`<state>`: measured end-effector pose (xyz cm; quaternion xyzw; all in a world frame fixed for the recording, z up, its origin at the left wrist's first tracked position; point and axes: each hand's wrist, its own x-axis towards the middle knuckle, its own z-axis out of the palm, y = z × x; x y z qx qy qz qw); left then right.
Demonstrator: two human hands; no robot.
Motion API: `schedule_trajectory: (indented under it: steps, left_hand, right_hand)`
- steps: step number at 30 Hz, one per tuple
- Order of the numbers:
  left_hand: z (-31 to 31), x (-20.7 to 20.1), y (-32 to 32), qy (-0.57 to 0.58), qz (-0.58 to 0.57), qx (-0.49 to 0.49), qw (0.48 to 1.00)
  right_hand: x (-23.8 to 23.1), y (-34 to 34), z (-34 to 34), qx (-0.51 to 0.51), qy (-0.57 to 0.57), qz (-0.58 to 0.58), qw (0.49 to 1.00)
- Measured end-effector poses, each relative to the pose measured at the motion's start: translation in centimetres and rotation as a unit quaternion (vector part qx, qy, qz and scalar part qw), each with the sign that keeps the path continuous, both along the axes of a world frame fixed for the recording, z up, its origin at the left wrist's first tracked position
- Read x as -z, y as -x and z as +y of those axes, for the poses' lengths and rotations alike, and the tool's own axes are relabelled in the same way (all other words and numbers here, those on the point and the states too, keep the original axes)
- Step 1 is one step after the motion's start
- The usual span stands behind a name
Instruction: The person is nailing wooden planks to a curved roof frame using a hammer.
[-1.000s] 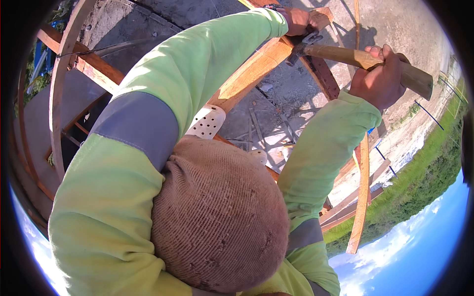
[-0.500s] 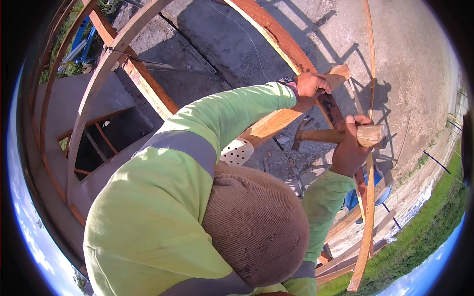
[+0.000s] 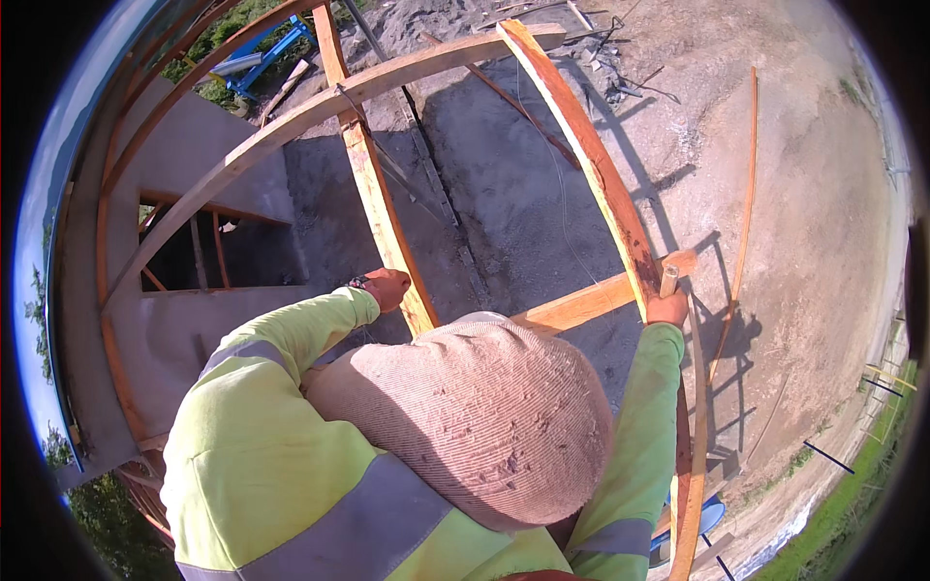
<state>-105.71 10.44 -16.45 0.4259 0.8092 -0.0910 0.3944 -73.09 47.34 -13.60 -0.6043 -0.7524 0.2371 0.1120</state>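
My left hand [image 3: 389,288] is closed, its fingers curled at the edge of an upright-running wooden beam [image 3: 373,198]. A dark band circles that wrist. My right hand [image 3: 667,308] is shut around a hammer's wooden handle [image 3: 669,279], whose end sticks up from the fist; the hammer's head is hidden. That hand lies beside the joint where a long reddish timber [image 3: 603,169] meets a crossing timber [image 3: 579,304]. Both my sleeves are yellow-green with grey bands. A brown knit cap [image 3: 475,416] covers part of the crossing timber and the ground below.
A curved grey timber [image 3: 446,66] crosses the beams, tied with wire to the left one. A thin wooden strip [image 3: 744,223] stands right. Far below lie concrete ground [image 3: 465,126], a wall with an opening [image 3: 218,252], a blue frame [image 3: 266,60] and grass [image 3: 862,528].
My left hand has left the timber joint and moved left to the other beam. My right hand has shifted slightly left and down, turning the hammer from sideways to end-up. The view has moved back.
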Motion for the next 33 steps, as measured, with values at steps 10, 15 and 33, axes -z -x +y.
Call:
schedule_trajectory:
  steps: [10, 15, 33]
  left_hand:
    - [-29.9, 8.1, 0.3, 0.169, -0.008, -0.185, 0.968]
    - [-29.0, 5.7, -2.4, 0.147, -0.018, -0.249, 0.957]
    - [-25.5, 4.1, 4.0, 0.162, 0.013, -0.209, 0.964]
  right_hand:
    - [4.3, 3.3, -0.9, 0.076, 0.025, -0.061, 0.995]
    - [2.1, 3.7, -0.2, 0.057, 0.097, -0.016, 0.994]
    - [4.6, 4.0, 0.3, 0.089, 0.098, -0.21, 0.969]
